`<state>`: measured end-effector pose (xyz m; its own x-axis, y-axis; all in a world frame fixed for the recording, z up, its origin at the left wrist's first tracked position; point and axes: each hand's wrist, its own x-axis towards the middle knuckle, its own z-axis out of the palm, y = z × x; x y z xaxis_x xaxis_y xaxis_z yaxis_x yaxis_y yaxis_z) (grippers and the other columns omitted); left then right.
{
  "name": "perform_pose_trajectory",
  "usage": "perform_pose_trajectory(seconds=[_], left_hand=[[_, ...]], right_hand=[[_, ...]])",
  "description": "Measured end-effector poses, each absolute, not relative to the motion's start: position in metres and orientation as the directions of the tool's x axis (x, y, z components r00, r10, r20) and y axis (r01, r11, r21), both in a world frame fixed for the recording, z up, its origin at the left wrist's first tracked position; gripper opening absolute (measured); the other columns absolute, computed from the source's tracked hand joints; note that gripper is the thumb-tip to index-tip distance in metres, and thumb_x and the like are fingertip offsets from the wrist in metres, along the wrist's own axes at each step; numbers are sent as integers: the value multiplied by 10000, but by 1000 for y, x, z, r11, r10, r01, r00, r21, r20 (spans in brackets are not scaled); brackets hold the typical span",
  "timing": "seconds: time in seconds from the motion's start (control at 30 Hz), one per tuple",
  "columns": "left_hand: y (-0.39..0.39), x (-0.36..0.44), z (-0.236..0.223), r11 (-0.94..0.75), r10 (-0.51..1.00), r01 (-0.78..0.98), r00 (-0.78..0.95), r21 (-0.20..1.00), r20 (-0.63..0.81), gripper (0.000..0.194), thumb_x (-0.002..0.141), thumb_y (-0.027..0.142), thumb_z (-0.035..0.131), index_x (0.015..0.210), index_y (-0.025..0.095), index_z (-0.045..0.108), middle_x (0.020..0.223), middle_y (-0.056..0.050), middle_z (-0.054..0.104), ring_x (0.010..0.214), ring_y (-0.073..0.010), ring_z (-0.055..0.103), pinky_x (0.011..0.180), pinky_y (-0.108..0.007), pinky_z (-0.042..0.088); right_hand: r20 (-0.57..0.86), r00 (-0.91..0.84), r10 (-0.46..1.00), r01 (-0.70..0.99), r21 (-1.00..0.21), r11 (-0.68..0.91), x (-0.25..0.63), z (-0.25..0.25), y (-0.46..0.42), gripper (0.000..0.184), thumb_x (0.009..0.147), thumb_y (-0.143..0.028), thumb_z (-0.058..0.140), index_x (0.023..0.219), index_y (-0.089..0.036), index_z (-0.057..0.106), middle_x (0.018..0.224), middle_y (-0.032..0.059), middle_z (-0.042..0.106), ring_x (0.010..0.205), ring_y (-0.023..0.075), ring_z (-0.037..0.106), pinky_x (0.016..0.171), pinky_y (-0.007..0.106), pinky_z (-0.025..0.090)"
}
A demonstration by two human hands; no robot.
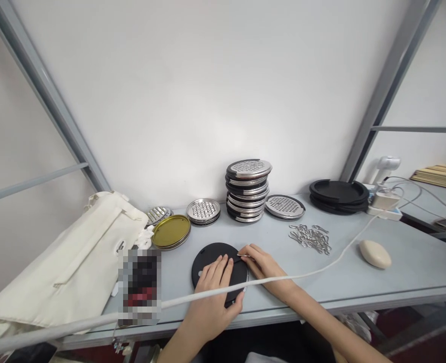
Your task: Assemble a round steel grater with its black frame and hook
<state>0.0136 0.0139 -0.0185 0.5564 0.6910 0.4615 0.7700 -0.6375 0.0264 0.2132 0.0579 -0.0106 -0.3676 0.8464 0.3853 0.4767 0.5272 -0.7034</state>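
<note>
A black round disc (217,252), its underside edge showing a thin silvery rim at the right, lies on the grey table. My left hand (215,292) grips it, with fingers across the top and the thumb at the near right edge. At the disc's right side, my right hand (259,262) is closed in a pinch on a small metal hook (241,255) that touches the disc. Most of that hook is hidden by the fingers. To the right is a loose pile of similar metal hooks (312,238).
Behind stand a tall stack of round graters (247,191), a single grater (284,206), gold discs (172,232) and black round holders (338,195). A cream bag (71,252) leans at left. A white cable (302,276) crosses before my hands. A beige oval object (375,253) lies right.
</note>
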Motion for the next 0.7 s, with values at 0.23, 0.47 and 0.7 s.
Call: perform_pose_trajectory(seconds=[0.23,0.47,0.7], left_hand=[[14,14,-19,-640,687,768,554,29,469,565,909,353,488,1407,99,404,1426,-150,443,1321,-295,410,1036,-456,413],[13,14,-18,-636,694,771,552,33,463,571,907,350,490,1414,104,394,1423,-152,446,1318,-298,413,1034,-463,407],[14,13,-17,-640,692,768,559,28,457,567,906,349,486,1400,81,409,1417,-156,451,1315,-295,415,1038,-447,402]], right_hand=[[448,-320,835,568,-615,547,215,-7,57,197,933,-201,476,990,-231,662,944,80,582,943,232,549,867,399,464],[438,-324,838,611,-579,539,215,-6,58,222,928,-184,484,998,-226,690,884,73,652,887,244,564,881,462,422],[452,-323,832,500,-665,555,215,-13,60,242,931,-156,432,1089,-191,612,1027,96,649,994,230,583,880,404,480]])
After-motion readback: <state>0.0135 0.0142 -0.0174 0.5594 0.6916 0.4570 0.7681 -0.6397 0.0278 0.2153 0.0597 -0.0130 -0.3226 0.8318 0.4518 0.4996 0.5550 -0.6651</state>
